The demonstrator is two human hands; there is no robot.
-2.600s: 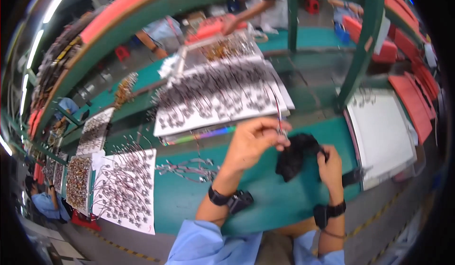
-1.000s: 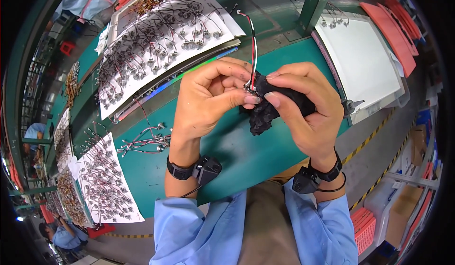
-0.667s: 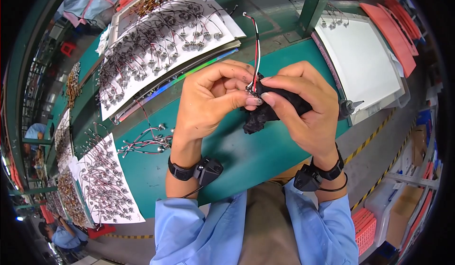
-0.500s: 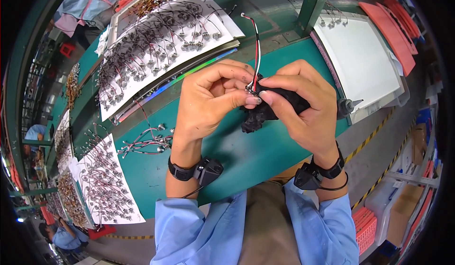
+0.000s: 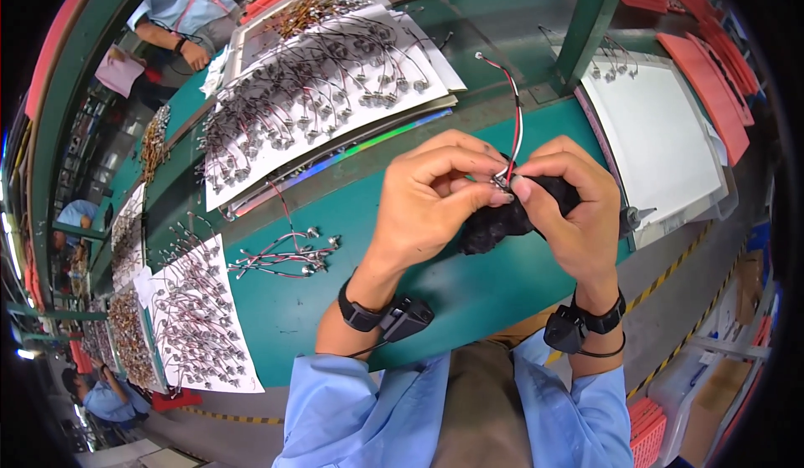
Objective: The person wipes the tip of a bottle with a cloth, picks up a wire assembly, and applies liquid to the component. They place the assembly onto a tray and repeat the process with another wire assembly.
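Observation:
My left hand (image 5: pixel 431 204) pinches a small wired metal part (image 5: pixel 501 181) between thumb and index finger. From it a bundle of red, black and white wires (image 5: pixel 518 108) rises, tipped with a small white connector. The fingertips of my right hand (image 5: pixel 578 204) are closed at the base of those wires, against the left fingertips. The exact contact there is partly hidden. Beneath both hands lies a crumpled black cloth-like lump (image 5: pixel 494 231). A loose group of similar wired parts (image 5: pixel 289 259) rests on the green tabletop (image 5: pixel 352 238), left of my left hand.
White sheets (image 5: pixel 435 83) covered with many wired parts lie at the back left. Another loaded sheet (image 5: pixel 201 317) is at the left. A white board (image 5: pixel 645 141) and a dark nozzle-tipped bottle (image 5: pixel 632 219) sit at the right. A green post (image 5: pixel 590 33) stands behind. Co-workers are beyond.
The whole view has shifted, so the bench and both hands appear farther right and slightly lower. Both hands stay together at the wired part. A co-worker's arm has come into sight at the upper left.

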